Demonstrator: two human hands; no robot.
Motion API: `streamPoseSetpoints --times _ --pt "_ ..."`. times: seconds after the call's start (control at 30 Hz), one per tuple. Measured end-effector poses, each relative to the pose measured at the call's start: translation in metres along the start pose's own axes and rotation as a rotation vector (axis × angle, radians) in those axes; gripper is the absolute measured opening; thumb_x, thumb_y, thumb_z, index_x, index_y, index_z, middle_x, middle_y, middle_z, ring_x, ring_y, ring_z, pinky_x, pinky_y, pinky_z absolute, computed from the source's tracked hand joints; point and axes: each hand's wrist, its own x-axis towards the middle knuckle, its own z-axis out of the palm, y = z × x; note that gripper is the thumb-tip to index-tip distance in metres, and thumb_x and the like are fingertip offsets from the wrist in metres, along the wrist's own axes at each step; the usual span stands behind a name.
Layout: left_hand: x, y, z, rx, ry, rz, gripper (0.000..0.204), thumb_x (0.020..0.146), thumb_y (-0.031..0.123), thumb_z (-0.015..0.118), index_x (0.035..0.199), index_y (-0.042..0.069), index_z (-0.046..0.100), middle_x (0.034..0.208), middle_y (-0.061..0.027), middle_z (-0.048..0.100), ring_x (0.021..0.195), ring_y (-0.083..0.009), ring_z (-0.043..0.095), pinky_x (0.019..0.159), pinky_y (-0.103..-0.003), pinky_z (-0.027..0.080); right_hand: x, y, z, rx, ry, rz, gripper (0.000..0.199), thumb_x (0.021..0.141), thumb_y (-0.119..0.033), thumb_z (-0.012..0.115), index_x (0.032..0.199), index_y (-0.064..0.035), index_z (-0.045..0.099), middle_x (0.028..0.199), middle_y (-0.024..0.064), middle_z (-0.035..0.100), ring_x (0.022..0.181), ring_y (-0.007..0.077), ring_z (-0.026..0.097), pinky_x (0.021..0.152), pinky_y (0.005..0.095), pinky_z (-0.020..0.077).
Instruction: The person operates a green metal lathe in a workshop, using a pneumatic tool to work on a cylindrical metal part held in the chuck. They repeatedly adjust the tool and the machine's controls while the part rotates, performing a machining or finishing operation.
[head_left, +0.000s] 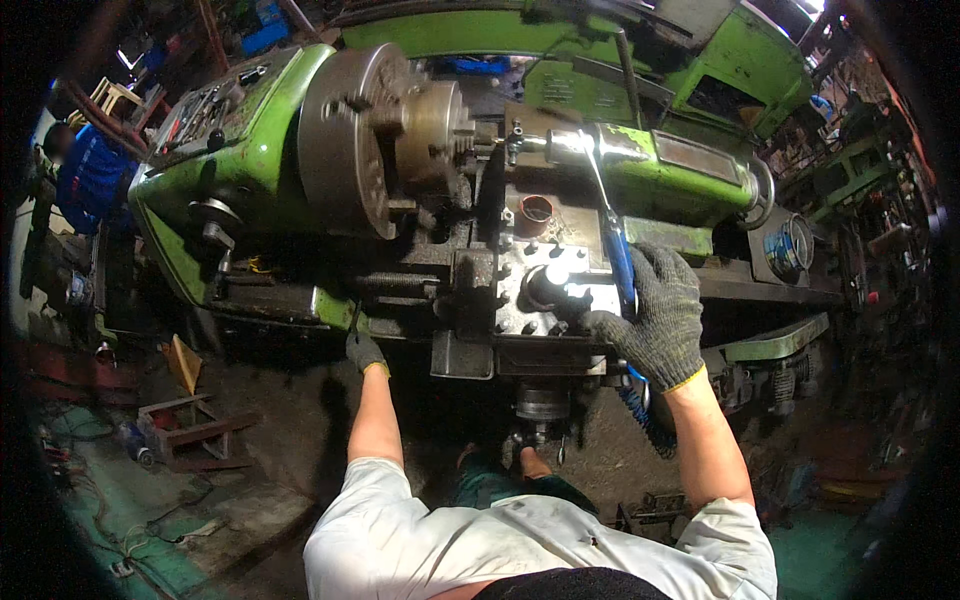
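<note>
My right hand [662,315], in a grey knit glove, grips a blue air blow gun [620,262] over the right side of the lathe's tool post [545,288]. Its long thin metal nozzle points away toward the tailstock [625,165]. A coiled blue hose [648,415] hangs below that hand. Low on the left, my left hand [366,352], gloved too, is closed round a small lever [356,318] at the front of the green lathe. A large metal chuck [345,140] holds a round workpiece [432,135], blurred at its edge. A reddish-brown cup [534,213] stands behind the tool post.
Loose tools lie on top of the headstock [215,110] at left. The tailstock handwheel [762,192] sticks out at right, near a small round container [788,248]. A metal frame [200,432] stands on the floor at left. A second green machine [590,85] is behind.
</note>
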Motion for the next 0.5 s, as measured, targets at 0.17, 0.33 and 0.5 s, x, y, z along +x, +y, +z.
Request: streamPoseSetpoints --times 0.17,0.33,0.5 --pt "-0.058 0.12 -0.021 0.88 -0.299 0.036 0.024 0.097 0.017 0.058 0.111 0.0 0.068 0.113 -0.0243 0.067 0.103 -0.0378 0.062 0.089 -0.045 0.048 0.016 0.005 0.022 0.075 -0.013 0.077 0.034 0.065 -0.022 0.08 0.094 -0.0079 0.068 0.091 0.0164 0.064 0.087 0.0385 0.064 0.077 0.0511 0.0501" --pt "-0.091 0.088 -0.066 1.571 -0.908 0.43 0.056 0.106 0.023 0.039 0.158 0.004 0.038 0.165 -0.0185 0.033 0.155 -0.0295 0.028 0.126 -0.048 0.022 0.013 0.009 0.022 0.261 0.277 -0.019 0.048 0.081 -0.019 0.077 0.125 -0.0036 0.064 0.114 0.0189 0.07 0.106 0.0357 0.068 0.087 0.0425 0.056" --pt "-0.07 0.029 -0.049 1.24 -1.151 0.188 0.065 0.092 0.054 0.057 0.132 0.004 0.067 0.149 -0.0232 0.054 0.14 -0.0351 0.051 0.115 -0.048 0.04 0.007 0.037 -0.047 0.88 0.131 0.364 0.061 0.093 -0.008 0.072 0.148 -0.0057 0.047 0.118 0.0055 0.064 0.106 0.016 0.065 0.085 0.0312 0.0566"
